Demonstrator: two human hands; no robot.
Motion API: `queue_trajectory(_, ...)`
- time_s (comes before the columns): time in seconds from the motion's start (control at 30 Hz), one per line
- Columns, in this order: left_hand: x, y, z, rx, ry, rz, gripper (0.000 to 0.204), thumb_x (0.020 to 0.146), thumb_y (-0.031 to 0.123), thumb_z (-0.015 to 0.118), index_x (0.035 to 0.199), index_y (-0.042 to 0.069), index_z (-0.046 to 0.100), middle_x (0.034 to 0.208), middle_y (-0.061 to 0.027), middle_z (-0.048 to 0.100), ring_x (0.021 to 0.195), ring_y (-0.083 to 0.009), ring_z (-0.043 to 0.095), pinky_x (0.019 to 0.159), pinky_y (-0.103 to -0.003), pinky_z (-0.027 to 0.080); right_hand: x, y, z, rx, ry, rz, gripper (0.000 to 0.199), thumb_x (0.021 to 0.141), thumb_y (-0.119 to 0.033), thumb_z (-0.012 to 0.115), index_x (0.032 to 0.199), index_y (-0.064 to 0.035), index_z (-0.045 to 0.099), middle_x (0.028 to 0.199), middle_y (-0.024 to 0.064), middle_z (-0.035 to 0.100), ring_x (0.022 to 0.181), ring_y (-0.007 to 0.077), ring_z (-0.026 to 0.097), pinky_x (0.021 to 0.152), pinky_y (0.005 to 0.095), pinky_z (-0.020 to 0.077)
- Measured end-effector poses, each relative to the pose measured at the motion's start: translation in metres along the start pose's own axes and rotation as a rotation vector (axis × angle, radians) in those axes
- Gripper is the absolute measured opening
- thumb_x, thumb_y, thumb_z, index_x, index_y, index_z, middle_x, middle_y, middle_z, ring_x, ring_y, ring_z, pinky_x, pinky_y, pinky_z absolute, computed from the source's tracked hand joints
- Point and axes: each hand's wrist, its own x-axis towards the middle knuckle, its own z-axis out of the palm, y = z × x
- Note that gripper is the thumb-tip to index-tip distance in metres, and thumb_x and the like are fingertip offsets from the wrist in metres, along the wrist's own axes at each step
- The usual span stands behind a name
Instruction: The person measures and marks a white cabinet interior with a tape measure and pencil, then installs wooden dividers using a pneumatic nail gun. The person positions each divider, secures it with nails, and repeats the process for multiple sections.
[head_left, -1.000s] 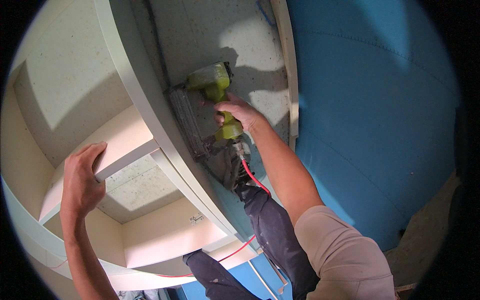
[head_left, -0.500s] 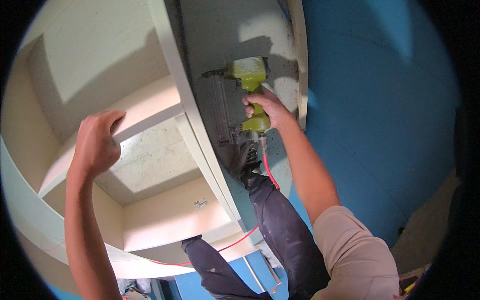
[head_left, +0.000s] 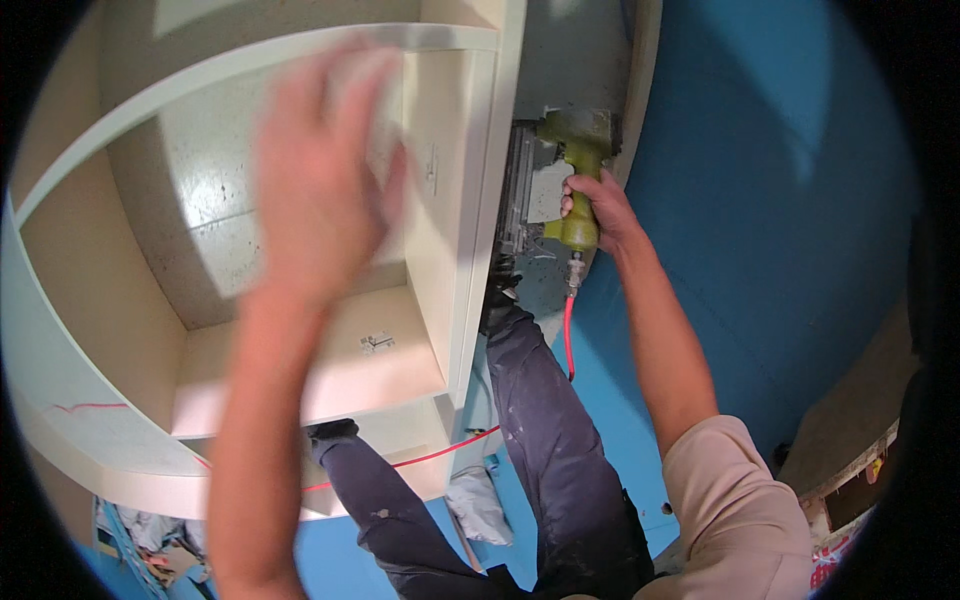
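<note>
My right hand (head_left: 606,206) is wrapped round the grip of a yellow-green pneumatic nail gun (head_left: 582,138). The gun's dark nose and magazine (head_left: 517,185) point left, toward the upright side panel (head_left: 498,160) of a pale cabinet. From the grip's lower end hangs a red air hose (head_left: 569,340) on a metal fitting. My left hand (head_left: 325,185), blurred by motion, is raised in front of the cabinet's open compartment with fingers stretched and thumb apart. It holds nothing. Behind its fingertips runs the front edge of a shelf board (head_left: 440,38).
A hinge plate (head_left: 377,343) sits on the lower inner board. Blue sheeting (head_left: 740,240) covers the right side. My legs (head_left: 560,440) stand at the cabinet's base, where the hose crosses. A crumpled grey bag (head_left: 478,505) and loose scraps (head_left: 165,550) lie on the floor.
My left hand has let go of the shelf board's edge and moved right. The view has shifted, and the nail gun in my right hand now appears farther right, beside the side panel.
</note>
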Motion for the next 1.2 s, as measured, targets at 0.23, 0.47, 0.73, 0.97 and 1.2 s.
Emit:
queue_trajectory(0.23,-0.146,0.095,0.066,-0.496,-0.18,-0.772,0.083,0.091,0.046,0.067,0.149,-0.002,0.032,0.146,-0.0297,0.04,0.131,-0.0466,0.043,0.11,-0.052,0.036,-0.013,-0.019,0.024,-0.086,-0.024,0.012,0.023,0.09,-0.009,0.066,0.106,-0.0047,0.05,0.086,0.0076,0.06,0.069,0.0175,0.062,0.064,0.0355,0.0555)
queue_trajectory(0.47,-0.151,0.079,0.069,-0.315,-0.169,-0.711,0.076,0.092,0.051,0.063,0.151,0.01,0.037,0.145,-0.0215,0.045,0.127,-0.0428,0.047,0.105,-0.051,0.04,-0.011,-0.015,0.022,-0.129,-0.024,0.051,0.022,0.09,-0.011,0.066,0.105,-0.0054,0.05,0.086,0.0075,0.06,0.069,0.0172,0.063,0.063,0.0352,0.0556)
queue_trajectory(0.73,-0.163,0.051,0.018,-0.147,-0.29,-0.754,0.058,0.091,0.038,0.065,0.138,0.007,0.049,0.117,-0.018,0.061,0.1,-0.0392,0.064,0.08,-0.049,0.053,-0.033,-0.02,0.025,-0.088,-0.007,0.019,0.019,0.09,-0.011,0.065,0.101,-0.0049,0.051,0.08,0.0065,0.061,0.065,0.017,0.063,0.059,0.0353,0.0552)
queue_trajectory(0.97,-0.107,0.052,0.005,-0.047,-0.502,-1.023,0.029,0.084,0.027,0.068,0.088,-0.002,0.069,0.085,-0.0292,0.069,0.083,-0.0474,0.067,0.075,-0.054,0.054,-0.061,-0.036,0.036,-0.231,-0.011,0.007,0.018,0.089,-0.01,0.064,0.101,-0.0041,0.051,0.079,0.0074,0.061,0.065,0.0183,0.062,0.059,0.0348,0.053)
queue_trajectory(1.2,-0.123,0.074,-0.061,-0.148,-0.328,-0.945,0.032,0.085,0.029,0.069,0.085,-0.003,0.068,0.077,-0.0282,0.067,0.076,-0.0472,0.066,0.072,-0.052,0.053,-0.076,-0.035,0.038,-0.196,-0.04,-0.003,0.024,0.089,-0.008,0.065,0.107,-0.0055,0.048,0.083,0.0063,0.058,0.064,0.0163,0.06,0.059,0.0339,0.0535)
